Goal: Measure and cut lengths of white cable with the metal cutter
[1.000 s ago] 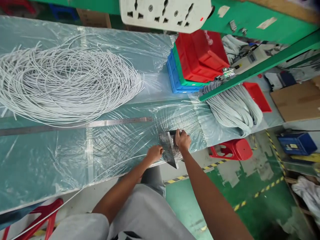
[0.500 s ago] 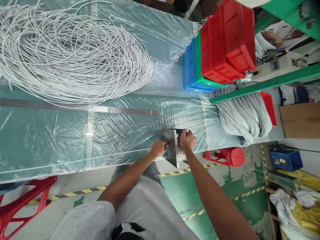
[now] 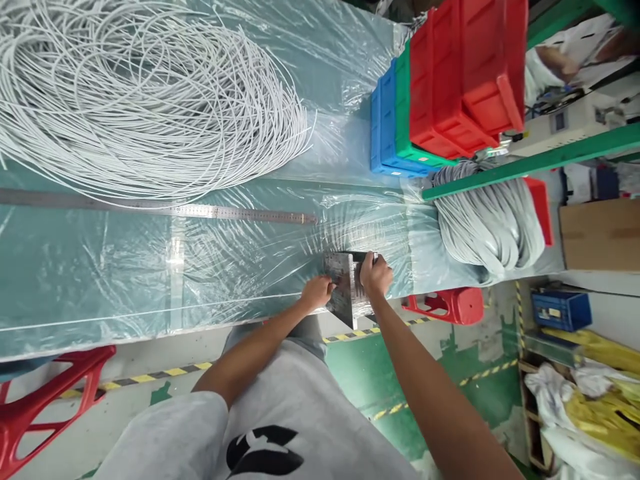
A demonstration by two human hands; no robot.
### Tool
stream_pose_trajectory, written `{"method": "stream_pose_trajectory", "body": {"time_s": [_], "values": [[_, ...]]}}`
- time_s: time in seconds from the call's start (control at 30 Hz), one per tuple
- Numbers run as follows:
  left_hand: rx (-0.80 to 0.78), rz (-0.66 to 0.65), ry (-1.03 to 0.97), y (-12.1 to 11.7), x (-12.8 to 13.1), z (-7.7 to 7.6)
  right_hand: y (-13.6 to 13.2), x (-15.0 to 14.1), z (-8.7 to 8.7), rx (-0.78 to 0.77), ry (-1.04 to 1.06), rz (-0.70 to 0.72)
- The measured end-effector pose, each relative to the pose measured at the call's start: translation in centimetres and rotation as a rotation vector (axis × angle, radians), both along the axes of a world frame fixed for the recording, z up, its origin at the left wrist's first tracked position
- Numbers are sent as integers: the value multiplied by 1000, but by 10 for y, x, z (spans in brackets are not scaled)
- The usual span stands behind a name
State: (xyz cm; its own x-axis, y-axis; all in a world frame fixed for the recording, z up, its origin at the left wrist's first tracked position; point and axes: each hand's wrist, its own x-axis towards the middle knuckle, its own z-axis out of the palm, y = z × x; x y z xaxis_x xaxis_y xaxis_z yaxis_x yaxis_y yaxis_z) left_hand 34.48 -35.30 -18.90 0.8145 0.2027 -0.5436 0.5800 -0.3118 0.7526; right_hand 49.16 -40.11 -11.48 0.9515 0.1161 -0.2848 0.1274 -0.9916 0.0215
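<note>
A metal fixture of upright plates [image 3: 342,293] stands at the table's front edge, worn grey and dark. My right hand [image 3: 376,275] is closed over its right side, fingers curled around the top. On the left, my left hand [image 3: 317,293] is pinched shut at the fixture's left plate. A thin white cable [image 3: 200,304] runs along the front of the table from the far left to this hand; its end is hidden by the fingers and fixture. Behind lies a steel ruler [image 3: 240,214], and a big loose coil of white cable [image 3: 165,113] fills the back left.
Stacked red, green and blue bins [image 3: 440,87] stand at the back right, beside a green metal bar [image 3: 530,162]. A bundled grey cable coil [image 3: 493,223] hangs towards the edge. Red stools [image 3: 467,305] are below the table. Another person's arm [image 3: 557,63] shows at upper right.
The view has shifted slightly, so the table and bins sit a little differently in it. Both hands keep their places at the fixture, with no clear change in grip.
</note>
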Motion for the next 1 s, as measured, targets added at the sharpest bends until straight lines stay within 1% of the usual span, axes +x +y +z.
{"method": "stream_pose_trajectory", "body": {"time_s": [0.17,0.3,0.5,0.7,0.8,1.0], "values": [[3,25,-18,1,2,-7,3,-2,3,-4,16,11],[-48,76,-31,4,3,-10,5,-3,5,9,32,7],[-93,150,-90,8,4,-9,10,-3,11,20,61,21],[-105,133,-130,12,5,-8,9,0,12,88,36,-5],[-112,146,-177,10,4,-12,7,0,13,116,26,0],[-69,207,-233,5,4,-20,5,-1,12,131,0,7]]}}
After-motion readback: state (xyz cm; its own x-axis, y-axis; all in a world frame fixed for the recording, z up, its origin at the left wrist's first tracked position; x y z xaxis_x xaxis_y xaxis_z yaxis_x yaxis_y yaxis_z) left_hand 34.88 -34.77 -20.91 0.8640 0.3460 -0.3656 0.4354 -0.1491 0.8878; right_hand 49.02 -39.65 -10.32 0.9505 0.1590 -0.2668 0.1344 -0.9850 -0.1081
